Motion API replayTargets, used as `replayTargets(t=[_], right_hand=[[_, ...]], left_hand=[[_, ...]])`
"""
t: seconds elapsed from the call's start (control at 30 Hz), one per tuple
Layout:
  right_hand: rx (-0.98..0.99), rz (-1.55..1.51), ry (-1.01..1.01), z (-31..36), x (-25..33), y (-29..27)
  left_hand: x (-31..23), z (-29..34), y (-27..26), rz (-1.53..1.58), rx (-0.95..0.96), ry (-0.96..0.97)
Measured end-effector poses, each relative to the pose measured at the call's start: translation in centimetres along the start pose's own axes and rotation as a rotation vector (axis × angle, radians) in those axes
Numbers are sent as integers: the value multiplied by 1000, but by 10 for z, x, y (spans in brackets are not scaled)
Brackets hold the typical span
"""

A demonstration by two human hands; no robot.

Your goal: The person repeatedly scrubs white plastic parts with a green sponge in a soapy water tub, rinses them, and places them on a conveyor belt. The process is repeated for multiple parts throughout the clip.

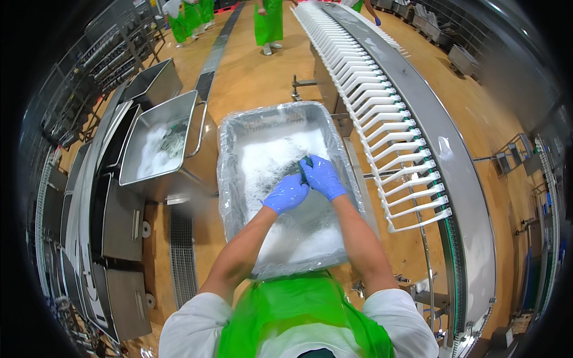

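Pad (303, 171) sits clasped in our right grip (323, 177), above suds (265, 155) in the tub (227, 179), just beside our left grip (288, 194); whether that one grasps it too, we cannot tell. It shows dark green, partly covered.

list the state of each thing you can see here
left hand: gloved, fingers bent, grip unclear
right hand: gloved, closed on dark green item
dark green item: partly hidden
tub: plastic-lined, holding foamy liquid
metal bin: uncovered, white foam inside
conveyor: running or stopped, cannot tell
green apron: worn
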State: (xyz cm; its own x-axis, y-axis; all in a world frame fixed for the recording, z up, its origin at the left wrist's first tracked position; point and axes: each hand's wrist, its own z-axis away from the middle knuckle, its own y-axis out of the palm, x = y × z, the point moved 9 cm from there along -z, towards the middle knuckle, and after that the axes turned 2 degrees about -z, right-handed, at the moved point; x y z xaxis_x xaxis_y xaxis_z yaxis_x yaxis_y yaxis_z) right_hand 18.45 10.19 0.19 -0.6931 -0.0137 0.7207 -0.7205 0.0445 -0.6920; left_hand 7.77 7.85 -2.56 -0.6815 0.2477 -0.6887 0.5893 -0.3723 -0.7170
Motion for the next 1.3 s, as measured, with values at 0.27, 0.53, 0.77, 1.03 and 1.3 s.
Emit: replayTargets(t=[0.27, 0.53, 0.77, 1.03, 1.3], right_hand=[[265, -270, 3, 12, 0, 14], [226, -547, -162, 9, 9, 15], [182, -691, 4, 29, 50, -21], [447, -1057, 7, 36, 42, 2], [248, -582, 157, 7, -23, 21]], left_hand=[[9, 1, -21, -205, -29, -76], [14, 2, -40, 64, 15, 21], [-12, 22, -18, 769, 432, -116], [-11, 30, -21, 928, 495, -47], [-13, 21, -9, 768, 391, -16]])
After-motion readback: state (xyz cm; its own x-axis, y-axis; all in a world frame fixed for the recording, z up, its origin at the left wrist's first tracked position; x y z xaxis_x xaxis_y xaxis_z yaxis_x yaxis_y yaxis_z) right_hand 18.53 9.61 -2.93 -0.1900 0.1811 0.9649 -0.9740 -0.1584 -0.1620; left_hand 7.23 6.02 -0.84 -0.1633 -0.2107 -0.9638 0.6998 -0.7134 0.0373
